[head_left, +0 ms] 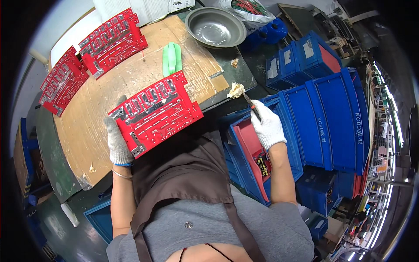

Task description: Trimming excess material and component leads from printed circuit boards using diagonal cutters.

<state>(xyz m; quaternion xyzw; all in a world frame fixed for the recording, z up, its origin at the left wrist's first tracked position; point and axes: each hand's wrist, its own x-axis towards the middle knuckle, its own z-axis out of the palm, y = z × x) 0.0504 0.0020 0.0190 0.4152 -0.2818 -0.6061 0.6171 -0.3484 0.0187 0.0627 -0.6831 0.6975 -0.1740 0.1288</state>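
Green desk topped with cardboard, blue crates to the right. Left hand, gloved: fingers clamped on left edge of red circuit board, tilted in front of apron. Right hand, gloved: fingers closed around slim orange-and-black tool, tip at pale wad. 2 more red boards at far left, metal bowl at far side.

Lit bright & fairly even over cardboard sheet, w/ glossy sheen in spots. Glinting softly on metal bowl. Darker nr brown apron. Glaring white at tube lights, far R. Reasonably sharp mid-pic on red circuit board; softer in R bkgd. Bent twd rim, blk at corners.
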